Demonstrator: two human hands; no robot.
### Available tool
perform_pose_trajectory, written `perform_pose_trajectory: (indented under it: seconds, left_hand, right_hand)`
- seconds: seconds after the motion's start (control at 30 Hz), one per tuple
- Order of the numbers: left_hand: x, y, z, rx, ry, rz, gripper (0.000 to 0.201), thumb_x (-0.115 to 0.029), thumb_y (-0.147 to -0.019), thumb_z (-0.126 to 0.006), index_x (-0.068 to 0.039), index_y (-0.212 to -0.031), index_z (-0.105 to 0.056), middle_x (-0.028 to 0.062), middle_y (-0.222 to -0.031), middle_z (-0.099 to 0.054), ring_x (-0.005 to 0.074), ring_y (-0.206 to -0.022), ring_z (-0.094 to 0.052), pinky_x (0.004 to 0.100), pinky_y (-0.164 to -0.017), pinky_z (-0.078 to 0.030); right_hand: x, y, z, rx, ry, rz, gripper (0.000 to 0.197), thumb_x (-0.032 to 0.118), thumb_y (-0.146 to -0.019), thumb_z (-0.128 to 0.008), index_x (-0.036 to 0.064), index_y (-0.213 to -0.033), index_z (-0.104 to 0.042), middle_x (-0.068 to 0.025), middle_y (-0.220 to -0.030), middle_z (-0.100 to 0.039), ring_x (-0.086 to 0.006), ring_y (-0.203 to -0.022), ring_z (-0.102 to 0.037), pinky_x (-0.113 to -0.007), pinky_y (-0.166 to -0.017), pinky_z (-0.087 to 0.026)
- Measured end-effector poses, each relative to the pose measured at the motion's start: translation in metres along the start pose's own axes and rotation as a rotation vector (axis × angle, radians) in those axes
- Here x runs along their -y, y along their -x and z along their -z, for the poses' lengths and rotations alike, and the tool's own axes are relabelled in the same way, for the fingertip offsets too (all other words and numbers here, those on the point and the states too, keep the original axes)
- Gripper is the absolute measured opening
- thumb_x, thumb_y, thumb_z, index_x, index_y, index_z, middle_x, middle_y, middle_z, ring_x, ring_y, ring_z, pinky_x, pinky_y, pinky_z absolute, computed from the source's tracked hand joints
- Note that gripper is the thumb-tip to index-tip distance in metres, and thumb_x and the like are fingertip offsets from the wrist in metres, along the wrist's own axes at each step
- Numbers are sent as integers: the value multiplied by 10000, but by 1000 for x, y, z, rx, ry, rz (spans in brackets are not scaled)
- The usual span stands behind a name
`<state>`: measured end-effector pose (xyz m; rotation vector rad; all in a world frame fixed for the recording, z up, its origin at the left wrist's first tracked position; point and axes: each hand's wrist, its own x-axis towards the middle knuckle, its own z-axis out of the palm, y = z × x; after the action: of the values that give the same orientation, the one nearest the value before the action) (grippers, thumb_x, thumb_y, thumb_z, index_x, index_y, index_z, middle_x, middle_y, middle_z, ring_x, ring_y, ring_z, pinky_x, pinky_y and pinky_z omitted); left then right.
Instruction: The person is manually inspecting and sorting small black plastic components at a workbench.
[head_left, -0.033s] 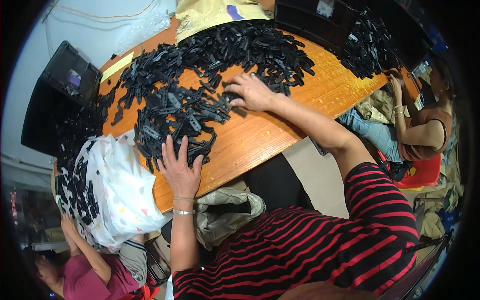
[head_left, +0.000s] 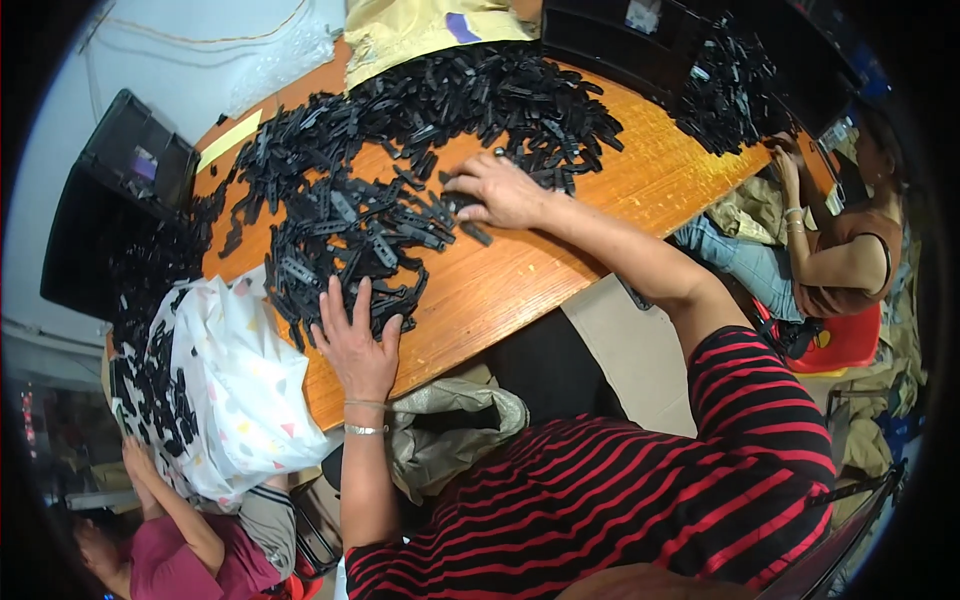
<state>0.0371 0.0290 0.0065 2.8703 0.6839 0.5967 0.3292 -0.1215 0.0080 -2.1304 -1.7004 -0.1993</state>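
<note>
At far left, a co-worker's hands point(head_left: 138, 462) are showing beside scattered black pieces point(head_left: 170, 405), which are lying along a patterned white plastic bag point(head_left: 240, 390). A black bin point(head_left: 125, 155) is standing behind, its walls perhaps keeping stray pieces together. On the wooden counter point(head_left: 500, 285), a nearer heap of slim black parts point(head_left: 335, 230) is lying close to the edge, probably for easy reach. The seated worker's left-hand grip point(head_left: 360, 350) is resting at its near side, wide open, fingers spread and clasping nothing visible, apparently steadying the loose parts. A far heap point(head_left: 440, 95) is curving behind, before a yellow bag point(head_left: 415, 30). The right-hand grip point(head_left: 505, 190) is curling half closed over dark pieces at the nearer heap's right end; whether it is clasping any cannot be told, the palm hiding them. Farther right, a black box point(head_left: 600, 40) is standing between the far heap and another pile point(head_left: 735, 90), seemingly dividing them, while a second co-worker's hands point(head_left: 787, 155) are meeting at the counter's edge.
</note>
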Motion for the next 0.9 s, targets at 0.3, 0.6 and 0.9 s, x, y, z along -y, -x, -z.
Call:
perform_pose_trajectory:
  seconds: [0.3, 0.6, 0.9]
  left_hand:
    - [-2, -2, 0, -2, -2, -27, 575, -408, -867, -614, -214, -1388, -466, 126, -1528, -269, 379, -1382, -274, 621, -1064, -211]
    - [-2, 1, 1, -20, 16, -11, 540, -358, -883, -597, -216, -1389, -469, 95, -1522, -292, 332, -1386, -285, 590, -1082, -203]
    - [4, -5, -6, -89, 3, -30, 594, -374, -848, -643, -255, -1399, -452, 113, -1508, -309, 355, -1372, -298, 601, -1065, -238]
  right_hand:
    - [-131, 48, 68, -375, 296, -572, 517, 493, -849, -605, 180, -1260, -580, -130, -1363, -470, -334, -1244, -449, -479, -998, -391]
    - [-113, 39, 26, -212, 70, -602, 571, 544, -858, -582, 235, -1336, -522, -156, -1462, -350, -359, -1340, -349, -506, -1064, -328]
    - [-55, 14, -7, -379, 150, -406, 538, 509, -867, -589, 208, -1310, -546, -122, -1448, -385, -338, -1326, -371, -498, -1058, -330]
